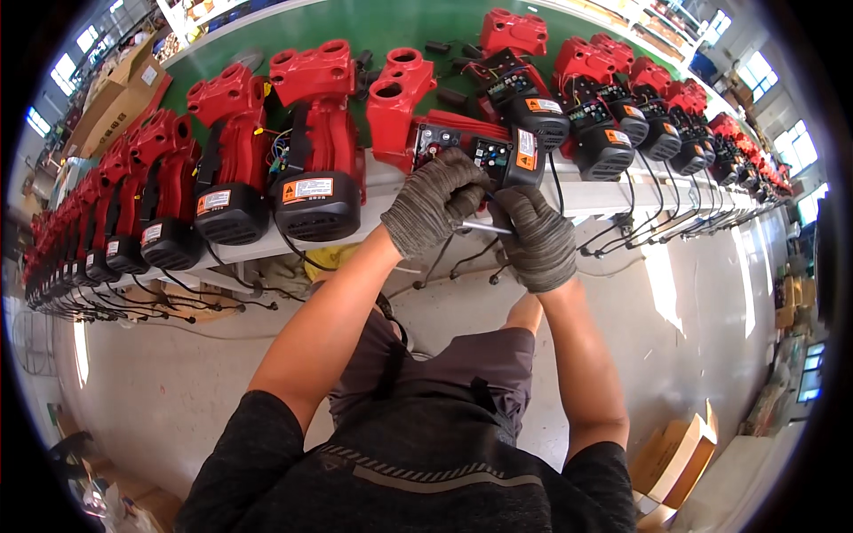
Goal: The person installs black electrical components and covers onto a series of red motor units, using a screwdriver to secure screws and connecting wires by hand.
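Note:
Right in front of me a red power-tool body [397, 111] lies on its side, its housing open on circuit boards [489, 155] and wires, with a black end cap [526, 160] at its right. My left hand [428, 202], in a grey-brown knit glove, is closed at the near edge of the boards; its fingertips pinch something too small to make out. Beside it my right hand [538, 238], gloved alike, is curled round a thin metal rod [484, 228] that points left, under the left fingers. The rod's other end is hidden in the right glove.
Similar red bodies with black caps line the green-topped bench [267, 31] on both sides, such as one at left [318, 151] and an opened one at right [600, 133]. Black power cords [662, 200] hang off the front edge. An open carton [675, 457] stands on the floor at right.

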